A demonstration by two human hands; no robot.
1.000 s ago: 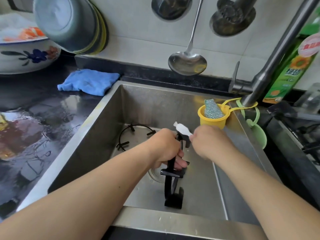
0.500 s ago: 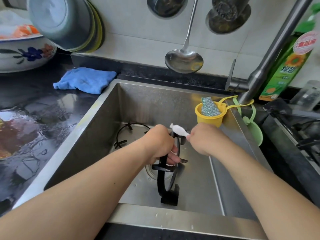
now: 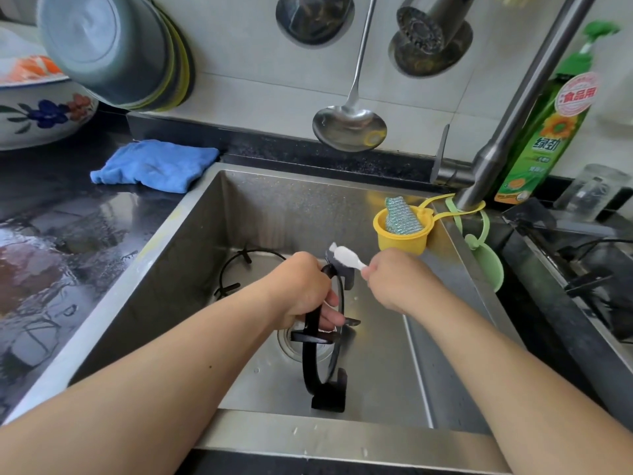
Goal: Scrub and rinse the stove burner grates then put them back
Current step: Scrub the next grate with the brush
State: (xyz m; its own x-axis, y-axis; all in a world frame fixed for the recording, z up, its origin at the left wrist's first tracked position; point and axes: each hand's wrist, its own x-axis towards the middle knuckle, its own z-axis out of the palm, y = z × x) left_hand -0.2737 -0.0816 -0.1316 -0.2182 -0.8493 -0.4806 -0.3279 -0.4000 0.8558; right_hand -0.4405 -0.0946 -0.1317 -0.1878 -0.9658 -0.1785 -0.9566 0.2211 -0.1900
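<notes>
The burner grate (image 3: 323,337) stood on edge in the sink (image 3: 239,214), its ring upright and its long axis running from the near wall, where a lower foot rested on the basin floor, up and away toward the far prongs. The left hand (image 3: 301,293) grasped it, fingers curled round the upper part of the ring, just over the drain. The right hand (image 3: 394,282) pinched the handle of a small white brush (image 3: 346,257), whose head lay against the topmost prong, just beyond and to the right of the left hand's grip. So the right hand was nearer the spot being scrubbed, and the left served only to steady. I judged the scrubbing under way, with rinsing not yet begun. A second grate (image 3: 239,272) lay flat on the sink floor behind the left forearm. A blue cloth (image 3: 154,164) sat on the wet desk (image 3: 68,228), well apart from both hands
</notes>
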